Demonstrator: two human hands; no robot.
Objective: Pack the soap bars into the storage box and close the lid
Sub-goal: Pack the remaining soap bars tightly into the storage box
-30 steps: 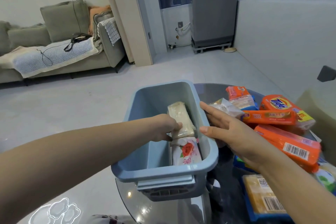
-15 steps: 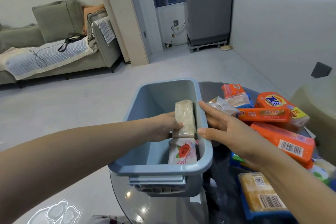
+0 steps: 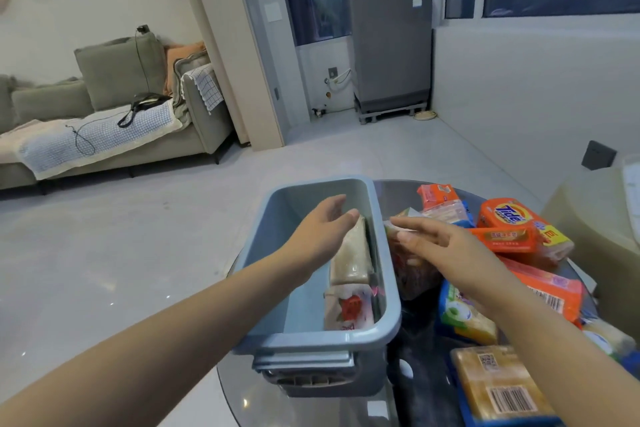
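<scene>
A blue storage box (image 3: 393, 302) stands open on a dark glass table (image 3: 426, 388). Inside, along its right wall, lie a beige wrapped soap bar (image 3: 351, 258) and a white bar with a red rose (image 3: 349, 310). My left hand (image 3: 322, 229) hovers open above the beige bar, fingers spread, holding nothing. My right hand (image 3: 450, 253) is open just right of the box, over a clear-wrapped soap bar (image 3: 412, 274). A pile of soap bars lies to the right: an orange Tide bar (image 3: 509, 215), orange bars (image 3: 550, 291), a yellow bar (image 3: 502, 385). No lid is visible.
The box sits at the table's left edge, with grey floor (image 3: 138, 253) beyond. A green-and-yellow pack (image 3: 467, 319) lies beside the box. A beige rounded seat (image 3: 595, 218) stands at the right. A sofa (image 3: 104, 121) and a grey appliance (image 3: 391, 42) are far off.
My left hand let go of the beige soap bar, which now lies in the box, and lifted open above it. My right hand shifted slightly over the clear-wrapped bar.
</scene>
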